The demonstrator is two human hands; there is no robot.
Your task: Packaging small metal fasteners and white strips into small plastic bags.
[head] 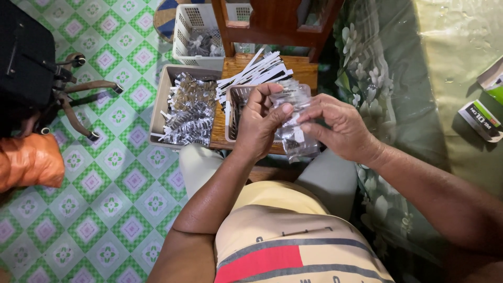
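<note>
Left hand (260, 126) curled, thumb and fingertips pinched on the upper edge of a small clear plastic packet (294, 121); right hand (338, 128) closed on the same packet from the 3 o'clock side, thumb and forefinger nipping its middle. Packet sits between the two hands, held up over the lap, its lower part hanging toward 6 o'clock (contents dark and shiny, too small to make out). Directly behind the hands, at 12 o'clock, a small beige slotted basket (236, 112) rests on a low wooden stool (298, 68). Across the stool top, a fan of black-and-white paper strips (257, 71). At 9 o'clock from the hands, a tan tray (160, 91) heaped with filled shiny packets (189, 115), touching the stool's edge. Further out at 11 o'clock, a white perforated crate (188, 26) with more packets inside. Floor is green-and-white patterned tile (105, 199). Far out at 9 o'clock, an orange bag (30, 160) and a black bag with brown straps (26, 57). At 3 o'clock, a floral cloth (367, 68) and a small green-and-white carton (481, 119).
</note>
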